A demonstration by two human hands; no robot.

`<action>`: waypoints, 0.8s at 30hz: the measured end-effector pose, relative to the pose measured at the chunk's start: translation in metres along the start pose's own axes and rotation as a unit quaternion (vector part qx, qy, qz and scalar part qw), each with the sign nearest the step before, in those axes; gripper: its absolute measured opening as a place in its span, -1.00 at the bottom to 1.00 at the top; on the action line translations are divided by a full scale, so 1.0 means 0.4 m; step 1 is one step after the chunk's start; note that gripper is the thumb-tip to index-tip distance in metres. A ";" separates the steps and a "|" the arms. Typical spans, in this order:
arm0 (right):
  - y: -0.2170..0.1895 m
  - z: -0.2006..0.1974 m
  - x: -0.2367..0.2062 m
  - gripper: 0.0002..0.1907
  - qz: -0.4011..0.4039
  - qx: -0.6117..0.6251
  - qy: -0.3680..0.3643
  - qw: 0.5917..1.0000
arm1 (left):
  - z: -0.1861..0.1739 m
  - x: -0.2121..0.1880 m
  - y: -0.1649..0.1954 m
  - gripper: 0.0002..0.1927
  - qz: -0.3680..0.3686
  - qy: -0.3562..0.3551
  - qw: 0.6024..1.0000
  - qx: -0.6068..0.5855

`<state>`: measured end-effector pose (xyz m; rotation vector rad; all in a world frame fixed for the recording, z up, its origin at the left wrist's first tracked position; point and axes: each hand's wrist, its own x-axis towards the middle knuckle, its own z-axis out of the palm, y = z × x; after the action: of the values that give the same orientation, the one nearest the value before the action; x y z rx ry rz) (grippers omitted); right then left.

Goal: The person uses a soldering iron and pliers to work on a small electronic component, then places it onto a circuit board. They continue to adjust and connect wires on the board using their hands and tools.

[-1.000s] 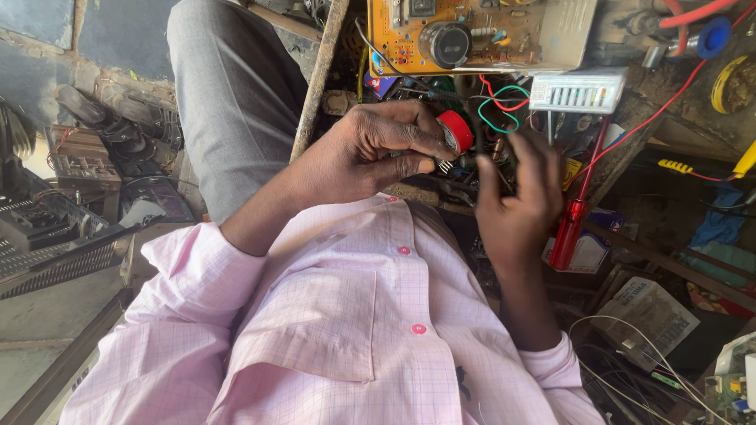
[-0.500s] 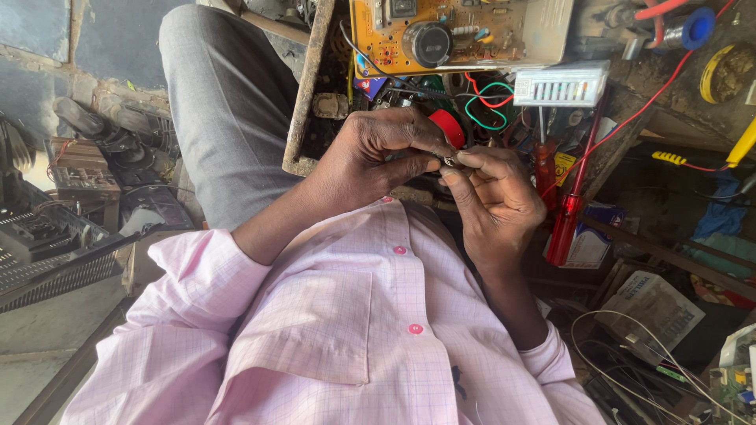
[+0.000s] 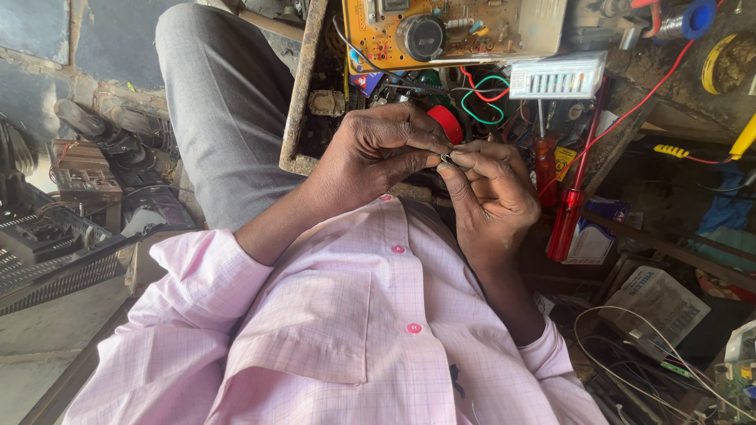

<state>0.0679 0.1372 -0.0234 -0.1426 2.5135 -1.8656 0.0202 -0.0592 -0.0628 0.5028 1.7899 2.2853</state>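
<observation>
Both hands pinch one tiny metal part (image 3: 446, 157): left hand (image 3: 378, 153), right hand (image 3: 490, 197). Too small to tell which way it points.

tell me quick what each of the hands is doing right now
Left hand: fingers pinched shut on a small metal part.
Right hand: fingertips pinched on the same small metal part, other fingers curled.

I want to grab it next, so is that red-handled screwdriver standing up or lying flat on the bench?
Leaning, neither upright nor flat: the red-handled screwdriver slants with its handle against the blue-and-white box, right of both hands.
</observation>
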 end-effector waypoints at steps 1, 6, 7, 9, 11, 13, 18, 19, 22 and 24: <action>-0.001 0.000 0.001 -0.79 -0.009 -0.007 -0.003 1.000 | 0.001 0.000 -0.001 -0.80 0.001 0.002 1.000 -0.002; -0.002 0.003 0.004 -0.78 -0.029 -0.084 0.001 0.996 | 0.003 -0.002 -0.002 -0.83 -0.010 0.005 1.000 -0.021; -0.002 0.003 0.005 -0.78 -0.029 -0.072 0.000 0.997 | 0.003 -0.001 -0.002 -0.83 -0.010 0.005 1.000 -0.022; -0.004 0.003 0.006 -0.79 -0.028 -0.048 -0.001 0.998 | 0.005 0.000 -0.003 -0.83 -0.011 0.003 1.000 -0.024; -0.007 0.002 0.006 -0.78 -0.027 -0.052 0.000 0.998 | 0.004 -0.001 -0.003 -0.83 -0.012 0.005 1.000 -0.022; -0.009 0.002 0.006 -0.77 -0.029 -0.067 0.003 0.997 | 0.006 -0.001 -0.005 -0.84 -0.015 0.006 0.999 -0.027; -0.014 0.008 0.012 -0.76 -0.040 -0.047 0.001 0.998 | 0.010 -0.003 -0.010 -0.84 -0.021 0.010 0.998 -0.065; -0.016 0.009 0.013 -0.77 -0.039 -0.053 0.002 0.998 | 0.010 -0.004 -0.010 -0.84 -0.021 0.010 0.998 -0.059; -0.025 0.009 0.019 -0.78 -0.029 -0.100 0.012 0.994 | 0.011 0.000 -0.013 -0.85 -0.018 0.012 0.999 -0.045; -0.031 0.007 0.020 -0.79 -0.011 -0.170 0.027 0.985 | 0.011 0.003 -0.012 -0.86 -0.010 0.014 0.999 -0.042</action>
<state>0.0610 0.1302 -0.0119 -0.1219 2.8577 -1.4468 0.0205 -0.0536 -0.0662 0.4371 1.6954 2.3534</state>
